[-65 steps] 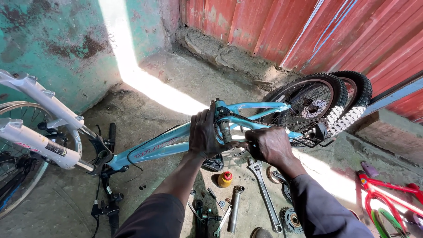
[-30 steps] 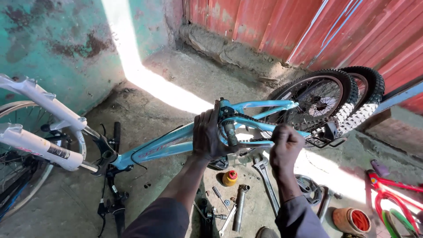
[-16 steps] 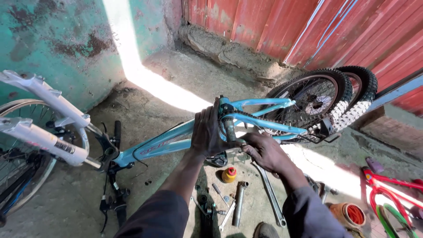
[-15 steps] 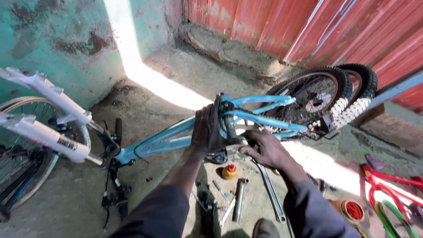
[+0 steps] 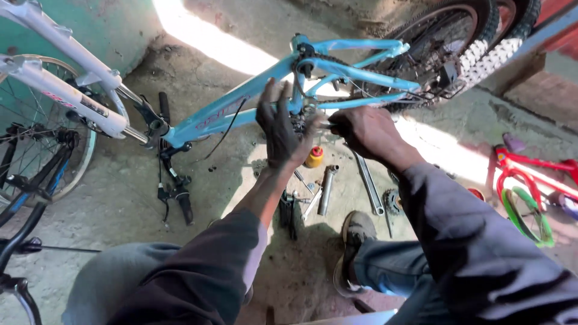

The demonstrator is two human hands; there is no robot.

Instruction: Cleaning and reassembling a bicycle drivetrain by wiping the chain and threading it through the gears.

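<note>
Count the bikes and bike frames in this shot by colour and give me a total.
Light blue bike: 1
White-framed bike: 1
Red small bike: 1
Total: 3

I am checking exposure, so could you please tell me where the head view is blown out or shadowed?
Head view: sunlight washes out the concrete floor behind the light blue bicycle frame; left hand and right hand are shaded but sharp.
</note>
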